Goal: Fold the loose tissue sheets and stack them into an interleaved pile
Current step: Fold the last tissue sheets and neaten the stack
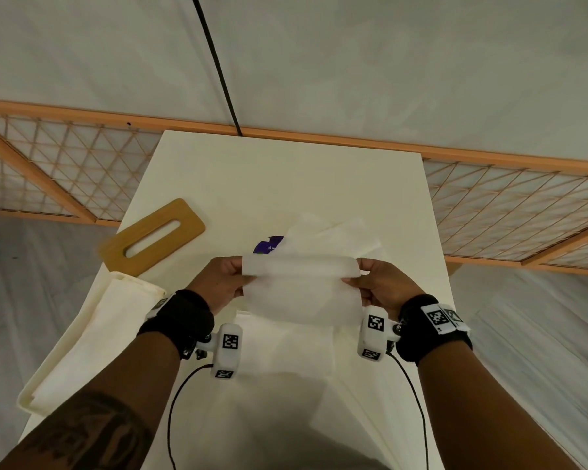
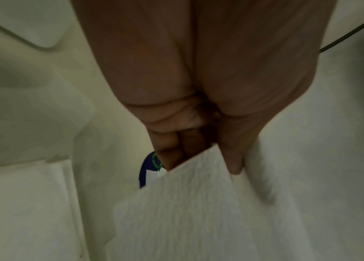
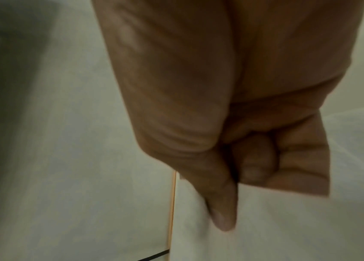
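A white tissue sheet hangs above the table, its top edge folded over toward me. My left hand pinches its left end and my right hand pinches its right end. In the left wrist view the thumb lies on the tissue sheet with the curled fingers behind it. In the right wrist view the thumb presses the tissue sheet against the curled fingers. Under my hands a folded tissue lies flat. Loose tissues lie crumpled behind the held sheet.
A wooden lid with a slot lies at the left on the white table. A cream fabric box cover lies at the table's left edge. A purple tissue pack peeks out from under the loose tissues. Lattice screens stand behind.
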Demonstrator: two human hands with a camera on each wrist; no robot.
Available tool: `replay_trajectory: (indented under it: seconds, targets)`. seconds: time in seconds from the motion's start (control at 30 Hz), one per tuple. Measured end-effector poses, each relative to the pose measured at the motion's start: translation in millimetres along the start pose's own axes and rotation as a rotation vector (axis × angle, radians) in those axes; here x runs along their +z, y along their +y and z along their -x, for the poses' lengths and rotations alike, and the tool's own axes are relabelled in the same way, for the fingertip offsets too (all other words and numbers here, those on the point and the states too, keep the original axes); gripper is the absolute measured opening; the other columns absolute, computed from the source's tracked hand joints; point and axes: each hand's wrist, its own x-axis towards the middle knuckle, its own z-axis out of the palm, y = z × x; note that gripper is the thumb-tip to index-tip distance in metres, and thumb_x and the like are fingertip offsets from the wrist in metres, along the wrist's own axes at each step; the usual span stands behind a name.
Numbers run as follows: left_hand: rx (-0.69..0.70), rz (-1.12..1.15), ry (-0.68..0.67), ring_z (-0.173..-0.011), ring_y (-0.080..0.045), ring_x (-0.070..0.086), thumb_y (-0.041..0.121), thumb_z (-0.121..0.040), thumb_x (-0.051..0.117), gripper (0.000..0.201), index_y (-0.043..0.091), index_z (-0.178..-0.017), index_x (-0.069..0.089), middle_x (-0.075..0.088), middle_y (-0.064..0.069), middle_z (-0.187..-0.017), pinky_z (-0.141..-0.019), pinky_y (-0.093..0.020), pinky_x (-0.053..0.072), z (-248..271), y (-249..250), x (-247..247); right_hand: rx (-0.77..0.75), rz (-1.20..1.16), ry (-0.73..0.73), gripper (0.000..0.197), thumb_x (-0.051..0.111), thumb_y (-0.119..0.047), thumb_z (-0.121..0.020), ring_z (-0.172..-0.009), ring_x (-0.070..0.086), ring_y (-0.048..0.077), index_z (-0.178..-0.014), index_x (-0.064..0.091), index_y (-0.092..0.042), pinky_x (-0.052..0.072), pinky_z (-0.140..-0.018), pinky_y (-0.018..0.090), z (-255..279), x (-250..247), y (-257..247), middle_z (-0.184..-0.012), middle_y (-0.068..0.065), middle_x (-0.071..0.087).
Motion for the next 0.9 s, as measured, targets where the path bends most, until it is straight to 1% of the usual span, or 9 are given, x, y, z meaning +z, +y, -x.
replay_trajectory:
  seconds: [0.1, 0.17, 0.23, 0.3, 0.47, 0.6, 0.73, 0.83, 0.9]
  targets:
    - [-0.039, -0.114, -0.021, -0.088, -0.023, 0.072, -0.015, -0.088, 0.060, 0.030, 0.009, -0.093, 0.078, 0.076, -0.010, -0.094, -0.072, -0.028, 0.059, 5.4, 0.2, -3.4, 0.031, 0.067, -0.057, 0.023, 0.055, 0.002, -0.099, -0.046, 0.060, 0.006, -0.120, 0.064, 0.006, 0.049, -0.048, 0.018, 4.1, -0.7, 3.5, -0.061, -0.003, 0.068]
    - [-0.066, -0.190, -0.041, -0.079, -0.022, 0.068, -0.022, -0.089, 0.051, 0.040, 0.007, -0.079, 0.078, 0.074, -0.012, -0.083, -0.070, -0.026, 0.056, 7.9, -2.1, -7.5, 0.043, 0.110, -0.050, 0.019, 0.054, 0.001, -0.099, -0.053, 0.064, 0.012, -0.112, 0.069, 0.003, 0.050, -0.051, 0.019, 3.7, -3.8, 7.2, -0.073, 0.005, 0.072]
    - [-0.075, -0.204, -0.073, -0.084, -0.031, 0.067, -0.023, -0.088, 0.045, 0.046, 0.006, -0.074, 0.078, 0.072, -0.026, -0.090, -0.076, -0.032, 0.055, 8.5, -5.9, -11.6, 0.049, 0.126, -0.026, 0.018, 0.049, 0.003, -0.101, -0.055, 0.058, 0.017, -0.101, 0.067, 0.003, 0.049, -0.051, 0.021, 1.4, -8.5, 13.2, -0.080, 0.010, 0.068]
    - [-0.075, -0.174, -0.083, -0.094, -0.034, 0.069, -0.023, -0.088, 0.045, 0.046, 0.006, -0.072, 0.077, 0.072, -0.026, -0.100, -0.083, -0.035, 0.058, 9.3, -7.1, -12.8, 0.057, 0.099, 0.002, 0.023, 0.041, 0.004, -0.103, -0.054, 0.050, 0.015, -0.097, 0.063, 0.000, 0.046, -0.050, 0.022, -1.2, -11.2, 19.7, -0.075, 0.009, 0.062]
    - [-0.108, -0.166, -0.079, -0.101, -0.027, 0.070, -0.019, -0.090, 0.044, 0.038, 0.000, -0.086, 0.076, 0.074, -0.016, -0.108, -0.082, -0.028, 0.058, 10.1, -7.1, -10.3, 0.109, -0.037, 0.032, 0.036, 0.039, -0.001, -0.098, -0.077, 0.064, 0.021, -0.106, 0.074, -0.002, 0.051, -0.070, 0.029, 1.7, -7.0, 27.8, -0.097, 0.007, 0.075]
    - [-0.202, -0.094, -0.051, -0.092, -0.027, 0.067, -0.013, -0.091, 0.038, 0.042, 0.001, -0.093, 0.077, 0.073, -0.016, -0.112, -0.077, -0.032, 0.055, 14.0, -6.4, -10.3, 0.120, -0.053, 0.102, 0.026, 0.062, -0.025, -0.098, -0.076, 0.062, 0.017, -0.102, 0.079, -0.006, 0.052, -0.073, 0.028, -1.0, 1.2, 43.4, -0.093, 0.004, 0.074]
    - [-0.201, -0.259, 0.016, -0.096, -0.027, 0.070, 0.011, -0.093, 0.066, 0.013, 0.012, -0.093, 0.079, 0.076, -0.006, -0.104, -0.089, -0.039, 0.056, 16.6, -20.6, -12.1, 0.027, 0.169, 0.107, 0.011, 0.073, -0.005, -0.088, -0.067, 0.051, 0.015, -0.096, 0.079, -0.012, 0.051, -0.068, 0.022, -1.8, 5.2, 64.9, -0.088, 0.010, 0.065]
    - [-0.139, -0.548, 0.065, -0.077, -0.017, 0.067, 0.005, -0.085, 0.074, 0.017, 0.022, -0.086, 0.077, 0.076, -0.003, -0.099, -0.076, -0.028, 0.055, 17.0, -34.7, -16.8, 0.041, 0.286, 0.088, 0.019, 0.071, -0.001, -0.088, -0.068, 0.051, 0.013, -0.101, 0.077, -0.013, 0.049, -0.067, 0.023, -0.8, 8.0, 75.4, -0.081, 0.009, 0.055]
    - [-0.138, -0.639, 0.066, -0.071, -0.015, 0.064, 0.004, -0.084, 0.074, 0.017, 0.020, -0.087, 0.076, 0.074, -0.004, -0.097, -0.067, -0.023, 0.054, 19.2, -39.8, -17.1, 0.044, 0.371, 0.082, 0.021, 0.073, -0.003, -0.087, -0.072, 0.055, 0.013, -0.101, 0.077, -0.017, 0.048, -0.067, 0.023, -1.2, 9.1, 83.3, -0.085, 0.004, 0.062]
